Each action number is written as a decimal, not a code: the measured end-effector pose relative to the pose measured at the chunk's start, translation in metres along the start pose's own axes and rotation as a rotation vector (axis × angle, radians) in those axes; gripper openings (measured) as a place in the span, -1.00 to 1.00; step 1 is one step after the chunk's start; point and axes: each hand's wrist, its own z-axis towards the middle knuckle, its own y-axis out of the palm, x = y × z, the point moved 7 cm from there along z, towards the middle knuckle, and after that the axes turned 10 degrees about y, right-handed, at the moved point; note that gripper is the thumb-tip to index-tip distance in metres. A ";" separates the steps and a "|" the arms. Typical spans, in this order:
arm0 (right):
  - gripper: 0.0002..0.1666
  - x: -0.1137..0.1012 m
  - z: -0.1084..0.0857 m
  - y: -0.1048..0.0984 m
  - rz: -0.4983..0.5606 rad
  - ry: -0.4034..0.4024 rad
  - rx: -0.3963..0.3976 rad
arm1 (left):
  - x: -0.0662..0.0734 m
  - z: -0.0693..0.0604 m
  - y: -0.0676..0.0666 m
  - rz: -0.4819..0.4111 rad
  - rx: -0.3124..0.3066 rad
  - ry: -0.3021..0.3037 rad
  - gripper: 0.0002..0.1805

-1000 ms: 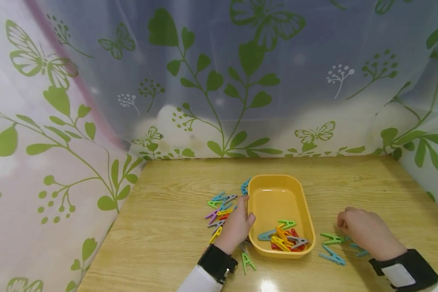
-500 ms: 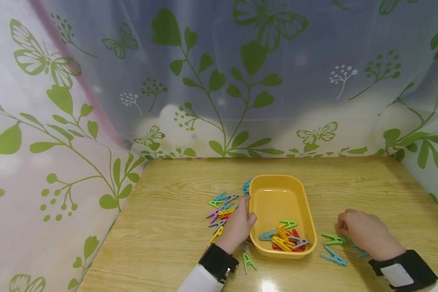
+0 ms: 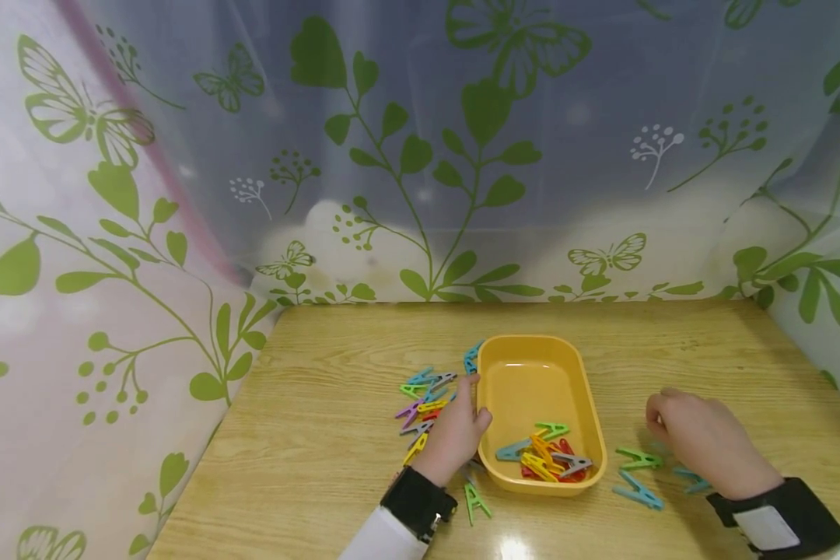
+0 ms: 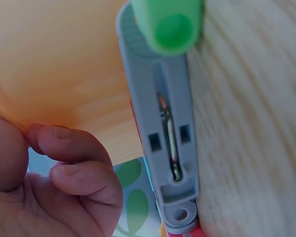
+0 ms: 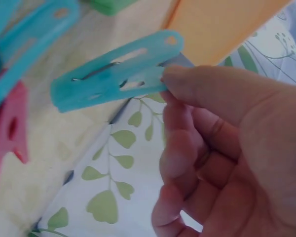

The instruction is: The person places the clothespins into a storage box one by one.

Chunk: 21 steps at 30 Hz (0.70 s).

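Observation:
In the head view my left hand (image 3: pixel 451 432) holds the left rim of the yellow plastic tray (image 3: pixel 588 389), with the thumb near the rim. A grey clothespin (image 4: pixel 165 138) and a green one (image 4: pixel 172 29) are close to that hand in the left wrist view. My right hand (image 3: pixel 714 447) is right of the tray, just above the table. Between its thumb and index finger it pinches a light blue clothespin (image 5: pixel 118 71) by one end, seen in the right wrist view. Several coloured clothespins, including a yellow one (image 3: pixel 540 468), lie in the tray's near end.
Left of the tray, several loose clothespins, among them a purple one (image 3: pixel 409 412), lie on the wooden table (image 3: pixel 308 435). A green clothespin (image 3: pixel 639 458) and a blue one (image 3: pixel 638 490) lie to the right. A patterned curtain (image 3: pixel 420 155) surrounds the table.
My right hand has risen a little from the table with the light blue clothespin between its fingers. My left hand and the tray stay in place.

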 end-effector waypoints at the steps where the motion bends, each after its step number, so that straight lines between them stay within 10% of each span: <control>1: -0.78 -0.002 0.000 -0.004 0.007 -0.012 0.027 | 0.000 0.000 0.000 0.001 0.000 -0.001 -0.38; 14: -0.83 -0.045 -0.007 -0.062 0.149 -0.154 0.402 | 0.000 0.000 0.000 -0.015 -0.004 -0.004 -0.38; 21: -0.50 -0.074 -0.011 -0.068 0.213 -0.217 0.474 | 0.000 0.000 0.001 -0.015 -0.001 0.000 -0.39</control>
